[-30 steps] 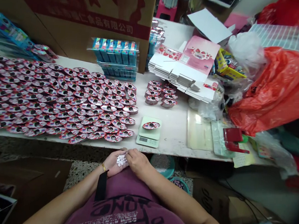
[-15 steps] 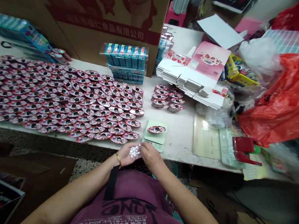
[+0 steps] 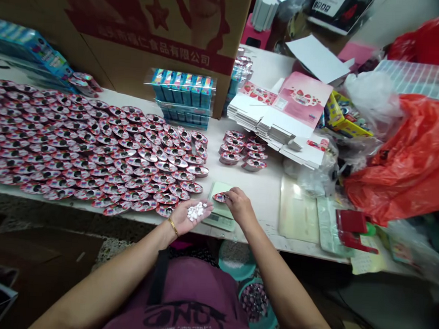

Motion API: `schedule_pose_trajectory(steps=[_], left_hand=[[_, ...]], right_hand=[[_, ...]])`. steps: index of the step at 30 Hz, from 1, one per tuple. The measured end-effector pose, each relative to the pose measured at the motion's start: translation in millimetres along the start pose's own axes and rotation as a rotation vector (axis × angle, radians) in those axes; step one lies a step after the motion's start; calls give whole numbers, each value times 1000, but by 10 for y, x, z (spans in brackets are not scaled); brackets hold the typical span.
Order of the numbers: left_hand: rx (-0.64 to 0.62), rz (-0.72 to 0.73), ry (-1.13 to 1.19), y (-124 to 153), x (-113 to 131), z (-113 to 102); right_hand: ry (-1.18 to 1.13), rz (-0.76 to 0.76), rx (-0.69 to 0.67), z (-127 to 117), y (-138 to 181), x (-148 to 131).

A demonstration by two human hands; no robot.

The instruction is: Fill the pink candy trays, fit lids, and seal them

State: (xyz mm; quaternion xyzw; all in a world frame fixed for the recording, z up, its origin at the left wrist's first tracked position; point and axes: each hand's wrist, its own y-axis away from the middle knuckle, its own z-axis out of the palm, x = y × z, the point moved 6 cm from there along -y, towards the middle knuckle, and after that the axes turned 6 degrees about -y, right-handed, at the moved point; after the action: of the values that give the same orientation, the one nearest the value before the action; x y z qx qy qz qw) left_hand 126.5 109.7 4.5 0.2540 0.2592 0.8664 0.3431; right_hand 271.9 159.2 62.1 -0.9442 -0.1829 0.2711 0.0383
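My left hand (image 3: 188, 216) is cupped palm up at the table's front edge and carries a small heap of white tablets (image 3: 195, 210). My right hand (image 3: 238, 204) reaches over a small pale green scale (image 3: 219, 219), with its fingers pinched at an oval pink tin (image 3: 220, 197) that lies on the scale's platform. What the fingertips hold, if anything, is too small to make out. Just left of the hands lie many rows of the same oval pink tins (image 3: 94, 147).
A small cluster of tins (image 3: 243, 148) sits behind the scale. Flat pink and white cartons (image 3: 282, 113) are stacked beyond it. Blue packs (image 3: 182, 95) stand against a large cardboard box (image 3: 138, 25). A red plastic bag (image 3: 409, 161) fills the right. Bowls (image 3: 256, 298) sit under the table.
Both hands rose from my lap to the table edge. The right hand left the tablets in the left palm and reached to the tin on the scale.
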Motion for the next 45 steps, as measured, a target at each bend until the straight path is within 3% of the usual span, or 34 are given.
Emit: schedule_pose_trajectory(steps=[11, 15, 18, 21, 25, 28, 32, 35, 40, 43, 45], left_hand=[[106, -28, 49, 392, -59, -573], [129, -58, 45, 436, -106, -631], [129, -48, 18, 448, -128, -596], [69, -103, -26, 454, -244, -525], [-37, -156, -69, 464, -451, -438], [-101, -181, -79, 479, -550, -397], [-179, -233, -79, 481, -607, -339], [-209, -246, -62, 420, -593, -261], [-211, -162, -45, 232, -384, -35], [-160, -125, -82, 171, -243, 32], [-120, -108, -89, 174, -182, 5]], right_hand=[[-102, 149, 273, -480, 516, 141], [-118, 194, 343, -530, 637, 287], [-171, 184, 358, -510, 655, 187], [-260, 66, 219, -301, 674, -264], [-177, -155, -152, 219, 809, -1012], [-36, -162, -281, 449, 894, -1150], [-73, -187, -365, 470, 898, -1010], [-179, -159, -345, 353, 815, -876], [-343, -37, -96, 42, 516, -592], [-283, 9, 88, -104, 321, -345], [-227, 15, 138, -134, 235, -200]])
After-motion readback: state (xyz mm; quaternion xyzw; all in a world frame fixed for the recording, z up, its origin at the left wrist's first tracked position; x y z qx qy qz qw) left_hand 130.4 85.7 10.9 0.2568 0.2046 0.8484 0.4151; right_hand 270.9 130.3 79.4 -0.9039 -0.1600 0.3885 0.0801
